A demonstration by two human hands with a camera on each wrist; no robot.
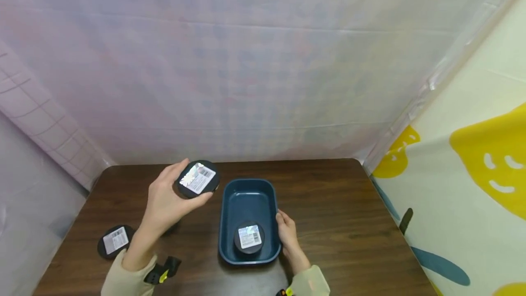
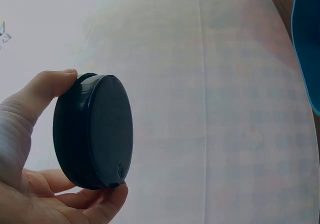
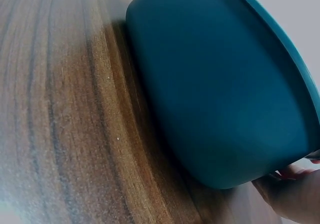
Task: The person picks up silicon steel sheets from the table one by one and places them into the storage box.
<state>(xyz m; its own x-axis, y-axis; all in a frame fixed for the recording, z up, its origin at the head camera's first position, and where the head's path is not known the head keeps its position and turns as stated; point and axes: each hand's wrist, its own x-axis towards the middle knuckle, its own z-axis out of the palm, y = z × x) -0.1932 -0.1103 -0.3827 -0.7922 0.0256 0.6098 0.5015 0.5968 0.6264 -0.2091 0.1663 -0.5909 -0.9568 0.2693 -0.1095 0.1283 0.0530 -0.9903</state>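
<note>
Raised over the table's left side, my left hand (image 1: 166, 198) grips a round, flat black container (image 1: 197, 179) by its edge, between thumb and fingers. A white label with a barcode faces up in the head view; the left wrist view shows its plain dark side (image 2: 112, 131). My right hand (image 1: 289, 234) holds the right rim of a deep blue rectangular tray (image 1: 249, 184), whose outer wall (image 3: 220, 83) fills much of the right wrist view. Inside the tray, near its front end, sits another labelled black container (image 1: 249, 237).
A third labelled black container (image 1: 116, 241) lies on the brown wooden table (image 1: 337, 223) at the left, partly behind my left sleeve. Something dark (image 1: 171, 229) shows beside my left wrist, mostly hidden. Sheeted walls stand behind the table and at both sides.
</note>
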